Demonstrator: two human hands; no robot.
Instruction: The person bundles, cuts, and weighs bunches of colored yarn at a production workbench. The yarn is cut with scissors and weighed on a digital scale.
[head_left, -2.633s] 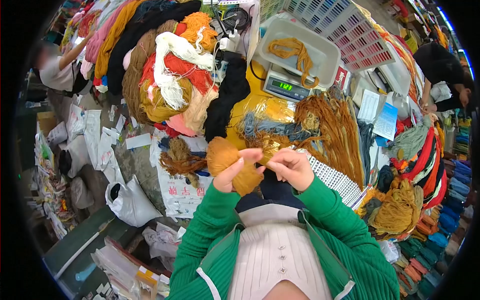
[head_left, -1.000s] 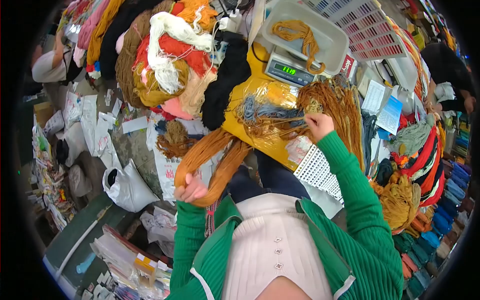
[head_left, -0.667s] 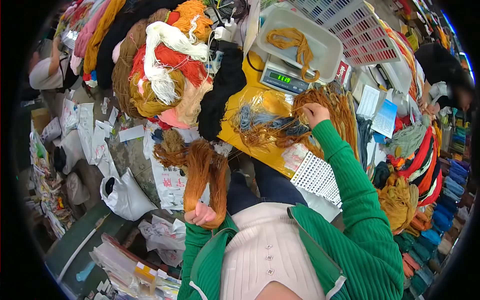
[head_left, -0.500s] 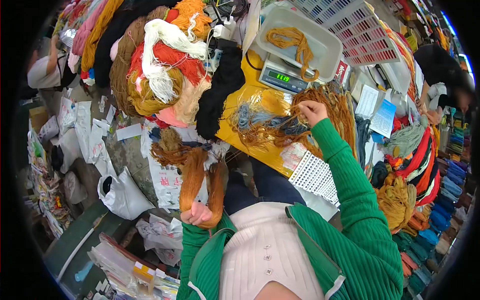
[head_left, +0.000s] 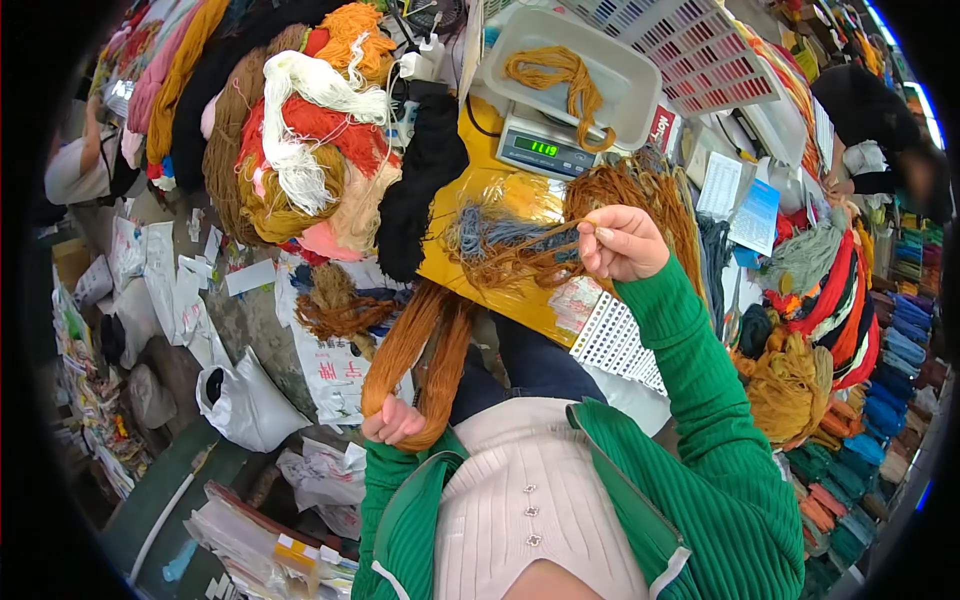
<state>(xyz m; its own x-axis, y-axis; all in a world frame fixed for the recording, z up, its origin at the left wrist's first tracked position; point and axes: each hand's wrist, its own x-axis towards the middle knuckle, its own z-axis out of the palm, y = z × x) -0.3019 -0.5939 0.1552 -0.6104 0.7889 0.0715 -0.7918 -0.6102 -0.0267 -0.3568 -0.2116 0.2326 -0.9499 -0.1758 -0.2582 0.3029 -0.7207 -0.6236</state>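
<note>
My left hand is closed around the lower end of a looped rust-brown yarn skein, which stretches up toward the table edge. Over the yellow table, my right hand pinches a few thin brown yarn strands. They run left across a tangle of blue-grey yarn and brown yarn. Beyond my right hand, a digital scale with a lit green display carries a pale plastic tray. A golden-brown yarn bundle lies in the tray, one end hanging over its rim.
A large heap of red, white and ochre yarn stands at the left, beside black yarn. A white perforated basket leans behind the tray. Coloured skeins crowd the right. A white sack sits on the floor; another person is at upper right.
My right hand has turned and moved slightly lower, drawing the strands straighter. The skein in my left hand now extends farther up, toward the table. The camera view has shifted slightly.
</note>
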